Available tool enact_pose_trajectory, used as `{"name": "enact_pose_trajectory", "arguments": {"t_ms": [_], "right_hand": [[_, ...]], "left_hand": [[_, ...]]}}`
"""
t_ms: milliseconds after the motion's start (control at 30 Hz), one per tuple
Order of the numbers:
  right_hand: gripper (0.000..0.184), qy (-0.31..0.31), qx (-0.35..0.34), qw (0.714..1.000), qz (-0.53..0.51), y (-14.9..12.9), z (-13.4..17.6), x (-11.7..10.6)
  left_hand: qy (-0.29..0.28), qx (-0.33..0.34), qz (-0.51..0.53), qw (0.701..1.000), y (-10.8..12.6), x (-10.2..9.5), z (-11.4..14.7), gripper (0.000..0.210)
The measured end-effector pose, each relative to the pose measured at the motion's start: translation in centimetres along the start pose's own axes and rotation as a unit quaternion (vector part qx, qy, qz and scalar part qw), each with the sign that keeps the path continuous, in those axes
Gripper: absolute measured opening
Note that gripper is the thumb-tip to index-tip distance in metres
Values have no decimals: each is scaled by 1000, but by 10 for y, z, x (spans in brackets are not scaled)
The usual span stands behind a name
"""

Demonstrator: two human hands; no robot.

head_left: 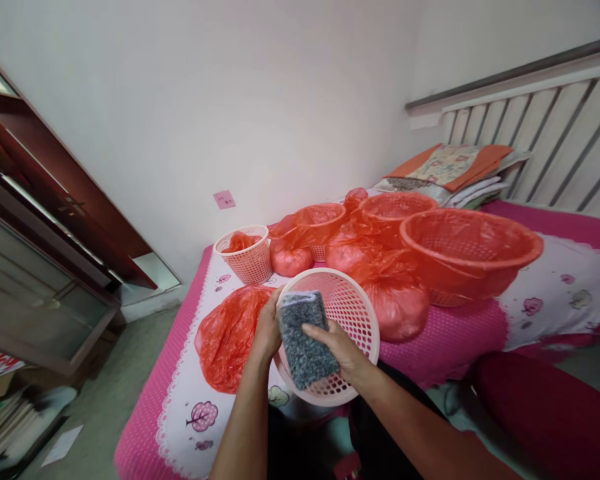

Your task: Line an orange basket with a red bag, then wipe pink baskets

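Under our right hand (343,347), the pale basket (375,320) leaves part of its mouth uncovered, but the grey cloth (307,347) fills the side toward our left hand (270,327). Left of that hand, a red bag (230,340) blocks a low sideways pass; nearer us, beside our left forearm, a strip of white cloth (240,427) gives free room. Ahead of our right hand, a knotted bag (397,307) stands just past the rim, with a wide lined basket (470,280) farther right. Above these obstacles, we have open air to the wall (280,120).
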State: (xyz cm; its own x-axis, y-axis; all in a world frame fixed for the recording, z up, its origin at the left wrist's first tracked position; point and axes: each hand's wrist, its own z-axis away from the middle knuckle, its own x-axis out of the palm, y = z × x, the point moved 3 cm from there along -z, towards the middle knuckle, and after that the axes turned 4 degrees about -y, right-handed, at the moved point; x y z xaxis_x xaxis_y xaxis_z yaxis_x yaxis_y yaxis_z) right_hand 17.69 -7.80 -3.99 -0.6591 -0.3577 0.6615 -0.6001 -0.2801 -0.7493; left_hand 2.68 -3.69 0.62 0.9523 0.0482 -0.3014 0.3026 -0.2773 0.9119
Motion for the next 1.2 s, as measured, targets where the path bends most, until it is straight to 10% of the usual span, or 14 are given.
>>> {"name": "enact_pose_trajectory", "arguments": {"t_ms": [167, 333, 700, 1200], "right_hand": [[39, 139, -86, 976, 145, -19, -7, -57], [34, 154, -149, 915, 343, -19, -29, -86], [31, 158, -17, 818, 552, 42, -107, -75], [35, 53, 92, 742, 662, 115, -120, -64]], "left_hand": [[-33, 43, -87, 995, 8, -8, 4, 42], [-19, 23, -109, 994, 5, -11, 11, 49], [-16, 18, -136, 990, 6, -12, 19, 51], [-27, 22, -143, 989, 7, -8, 23, 45]]}}
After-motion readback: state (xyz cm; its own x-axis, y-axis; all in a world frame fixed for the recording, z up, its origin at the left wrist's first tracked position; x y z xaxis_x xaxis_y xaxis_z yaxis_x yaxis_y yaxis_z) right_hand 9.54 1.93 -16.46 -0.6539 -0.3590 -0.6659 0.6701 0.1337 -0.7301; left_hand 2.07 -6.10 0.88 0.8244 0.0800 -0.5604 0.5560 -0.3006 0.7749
